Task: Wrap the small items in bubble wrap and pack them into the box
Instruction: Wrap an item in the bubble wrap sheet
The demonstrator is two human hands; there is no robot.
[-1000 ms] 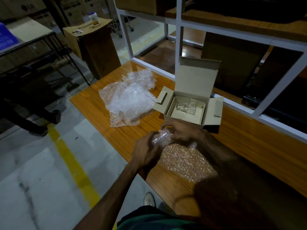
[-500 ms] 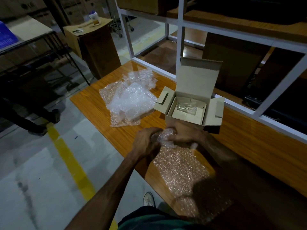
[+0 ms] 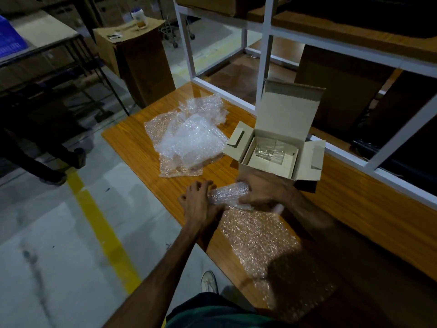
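A small cylindrical item rolled in bubble wrap [image 3: 228, 194] lies on the wooden table [image 3: 132, 143] just in front of the open cardboard box [image 3: 267, 171]. My left hand [image 3: 199, 204] grips its left end, and my right hand [image 3: 262, 189] curls over its right part. The loose tail of the bubble wrap sheet [image 3: 262, 240] stretches back toward me over the table. Inside the box lies a clear glass item [image 3: 268, 151]. The wrapped item itself is hidden by the wrap.
A pile of spare bubble wrap [image 3: 189, 140] lies left of the box. A white shelf frame [image 3: 264, 58] stands behind the table. A tall cardboard box [image 3: 139, 60] with a jar on it stands on the floor at the back left. A person's shoe [image 3: 79, 157] shows at left.
Both hands have rolled the item forward toward the box, winding more wrap around it. The sheet's loose tail now lies stretched out flat behind the roll.
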